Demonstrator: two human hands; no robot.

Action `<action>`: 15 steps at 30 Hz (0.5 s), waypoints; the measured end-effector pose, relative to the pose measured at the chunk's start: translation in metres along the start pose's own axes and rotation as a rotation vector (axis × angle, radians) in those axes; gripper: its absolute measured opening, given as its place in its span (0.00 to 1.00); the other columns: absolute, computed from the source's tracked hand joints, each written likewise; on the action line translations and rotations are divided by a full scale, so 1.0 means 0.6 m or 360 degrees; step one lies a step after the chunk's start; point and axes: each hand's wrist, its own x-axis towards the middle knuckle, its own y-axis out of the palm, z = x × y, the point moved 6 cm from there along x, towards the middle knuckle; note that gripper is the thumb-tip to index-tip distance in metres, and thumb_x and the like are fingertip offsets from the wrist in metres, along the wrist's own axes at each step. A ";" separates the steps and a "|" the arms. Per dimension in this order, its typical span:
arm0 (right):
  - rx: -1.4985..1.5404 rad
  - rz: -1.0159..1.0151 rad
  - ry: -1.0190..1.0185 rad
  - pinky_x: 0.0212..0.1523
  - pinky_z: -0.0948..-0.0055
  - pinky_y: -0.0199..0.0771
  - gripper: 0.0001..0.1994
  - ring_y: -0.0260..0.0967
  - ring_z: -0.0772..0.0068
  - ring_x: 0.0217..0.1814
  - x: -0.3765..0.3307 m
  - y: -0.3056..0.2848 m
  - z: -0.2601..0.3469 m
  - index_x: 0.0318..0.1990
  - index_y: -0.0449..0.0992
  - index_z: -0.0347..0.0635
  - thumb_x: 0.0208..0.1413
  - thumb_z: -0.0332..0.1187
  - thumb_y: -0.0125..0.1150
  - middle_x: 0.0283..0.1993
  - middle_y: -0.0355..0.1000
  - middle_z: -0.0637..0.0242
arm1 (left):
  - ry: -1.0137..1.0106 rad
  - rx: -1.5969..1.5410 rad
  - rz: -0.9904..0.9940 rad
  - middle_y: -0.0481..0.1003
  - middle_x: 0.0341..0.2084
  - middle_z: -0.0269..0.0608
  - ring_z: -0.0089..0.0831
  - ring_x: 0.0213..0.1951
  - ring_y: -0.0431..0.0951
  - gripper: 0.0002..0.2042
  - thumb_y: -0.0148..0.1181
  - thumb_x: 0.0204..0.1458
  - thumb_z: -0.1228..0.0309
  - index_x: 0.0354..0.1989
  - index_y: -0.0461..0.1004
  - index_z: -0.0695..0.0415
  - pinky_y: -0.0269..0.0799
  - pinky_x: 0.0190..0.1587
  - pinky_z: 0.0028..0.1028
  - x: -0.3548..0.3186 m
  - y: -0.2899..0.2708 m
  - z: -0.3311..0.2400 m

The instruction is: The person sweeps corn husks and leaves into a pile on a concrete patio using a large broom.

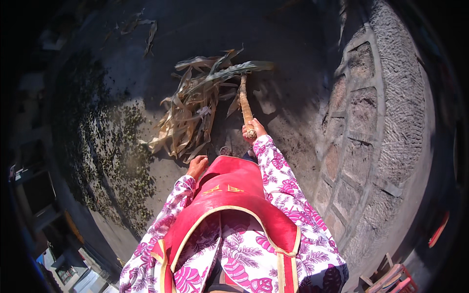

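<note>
My right hand (254, 131) is closed around the near end of a thick tan stick (245, 103) with a rough, ringed surface and a round pale end. The stick points away from me, and its far end meets a long grey-green leaf (239, 70). Left of it lies a loose heap of dry corn leaves (188, 110) on the ground. My left hand (197, 167) is low, beside the red apron (232, 178) and just below the heap's near edge. Its fingers are mostly hidden, so I cannot tell what they do.
A stone wall (359, 112) curves along the right. Small dark plant bits (112, 161) are spread over the ground at the left. Scraps of dry leaf (150, 36) lie farther off. A wooden and red thing, perhaps a stool (391, 278), stands at the lower right.
</note>
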 end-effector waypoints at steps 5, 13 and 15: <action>-0.0576 0.0101 -0.0095 0.14 0.75 0.64 0.35 0.61 0.72 0.17 -0.087 -0.025 0.078 0.58 0.36 0.55 0.41 0.26 0.45 0.24 0.63 0.60 | -0.0202 -0.0218 -0.0098 0.69 0.24 0.38 0.24 0.24 0.69 0.12 0.49 0.44 0.67 0.35 0.67 0.62 0.66 0.26 0.21 0.052 -0.023 0.034; -0.0610 -0.0417 -0.0427 0.11 0.77 0.64 0.32 0.60 0.74 0.13 -0.180 -0.140 0.178 0.56 0.42 0.52 0.40 0.25 0.44 0.20 0.62 0.61 | -0.0222 -0.0182 -0.0079 0.68 0.22 0.37 0.23 0.22 0.69 0.10 0.49 0.43 0.69 0.32 0.68 0.62 0.65 0.23 0.20 0.159 -0.017 0.040; -0.0360 -0.0599 -0.0523 0.11 0.76 0.63 0.22 0.60 0.73 0.14 -0.171 -0.174 0.198 0.47 0.55 0.50 0.39 0.28 0.45 0.20 0.62 0.62 | -0.0199 -0.0238 -0.0060 0.68 0.22 0.37 0.23 0.23 0.69 0.10 0.49 0.43 0.69 0.32 0.68 0.62 0.66 0.24 0.20 0.188 -0.007 0.013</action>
